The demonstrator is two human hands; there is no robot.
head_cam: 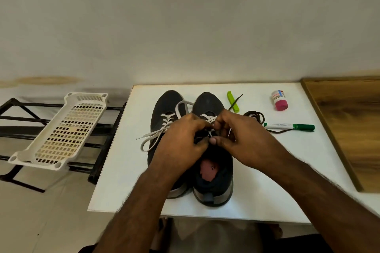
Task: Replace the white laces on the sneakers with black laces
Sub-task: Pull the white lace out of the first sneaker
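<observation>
Two dark sneakers sit side by side on the white surface (123, 170), toes pointing away from the person and heels nearest, which puts the lacing straight under the hands. Both hands work on the right sneaker (213, 170): the left hand (181, 146) is curled over the tongue area with its fingers bent in on the white lace (209, 119), and the right hand (242, 139) meets it from the other side, thumb and fingers pinched together at the same crossing, so each hand seems to be clamped on a run of that lace, probably to work it loose from the eyelets. Exactly which strand each fingertip has is hidden by the knuckles. The left sneaker (162, 107) is laced in white too, its bow undone and its loose white lace ends (148, 139) trailing off towards the left side of the surface, so neither shoe has a black lace in it yet. The black lace (255, 116) lies in a loose coil just right of the shoes, close enough to reach when the white one is out. Near it lie a green marker (292, 126), a lime-green clip (233, 101) and a small pink-capped bottle (279, 100), all well clear of the hands. Off the surface to the left, a white perforated tray (61, 129) rests on a black metal rack (20, 119)
</observation>
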